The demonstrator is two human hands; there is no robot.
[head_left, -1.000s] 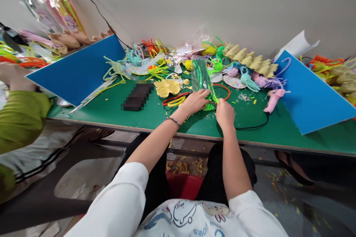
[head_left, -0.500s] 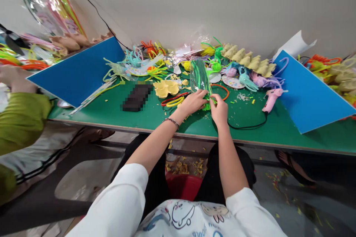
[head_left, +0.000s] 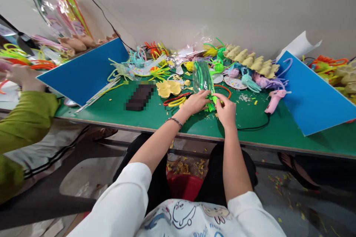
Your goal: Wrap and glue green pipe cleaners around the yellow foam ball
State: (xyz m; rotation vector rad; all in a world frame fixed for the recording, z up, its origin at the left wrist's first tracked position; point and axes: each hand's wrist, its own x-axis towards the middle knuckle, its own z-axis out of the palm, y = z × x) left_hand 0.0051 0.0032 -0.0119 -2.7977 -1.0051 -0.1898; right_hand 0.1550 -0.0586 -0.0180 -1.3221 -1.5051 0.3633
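Your bundle of green pipe cleaners (head_left: 205,76) lies on the green table (head_left: 155,121) straight ahead of you, its far part inside a clear bag (head_left: 196,80). Its long axis runs from the far side towards you, the near end slanting slightly right, so most of its length lies beyond your fingertips. Both of your hands meet it at that near end. Your left hand (head_left: 196,103) comes in from the left, fingers laid over the bundle and seemingly gripping it, though their undersides are hidden. Your right hand (head_left: 227,111) is just beside it on the right, thumb and forefinger pinching green strands; it is the nearer one to the bundle's right edge. An orange loop (head_left: 228,91) lies just beyond your right fingers, red and yellow loops (head_left: 176,102) left of your left hand, and a pink glue gun (head_left: 275,100) farther right.
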